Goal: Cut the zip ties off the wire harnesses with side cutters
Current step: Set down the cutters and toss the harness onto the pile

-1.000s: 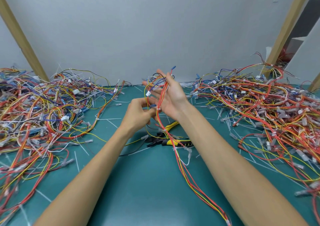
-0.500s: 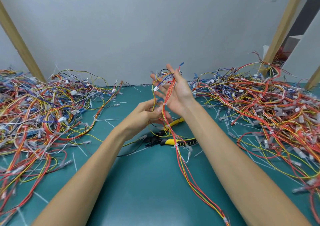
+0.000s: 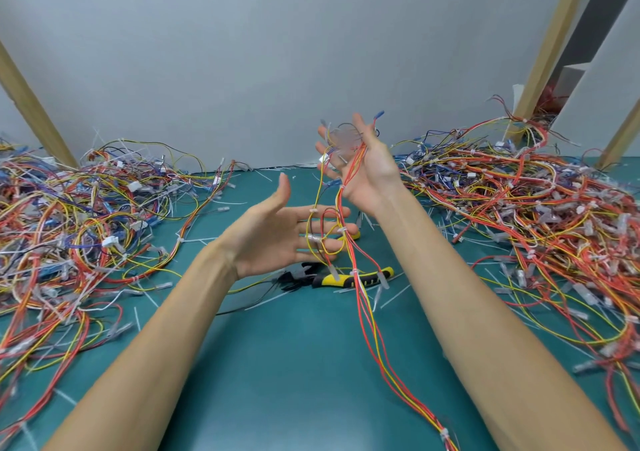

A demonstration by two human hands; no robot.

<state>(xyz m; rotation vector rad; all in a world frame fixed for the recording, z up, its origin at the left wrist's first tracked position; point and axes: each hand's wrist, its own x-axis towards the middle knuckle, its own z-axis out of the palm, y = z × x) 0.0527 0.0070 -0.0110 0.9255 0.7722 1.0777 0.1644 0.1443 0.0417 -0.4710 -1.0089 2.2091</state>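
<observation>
**Above the green mat, one harness is hanging uncut**

Over the cutting mat point(image 3: 294, 364), the right hand point(image 3: 369, 173) is lifting a wire harness point(image 3: 367, 315). Its fingers are spread and mostly straight, and the wires are draping across the palm. The left hand point(image 3: 273, 239) is waiting wide open, palm up, by the lower loops. Nobody is holding the side cutters point(image 3: 329, 280), which are lying on the mat below. A white zip tie point(image 3: 342, 186) is binding the bundle. Such a loose hold is risking a slide into the right heap point(image 3: 519, 215), and dangling loops may be snagging the cutters.
</observation>
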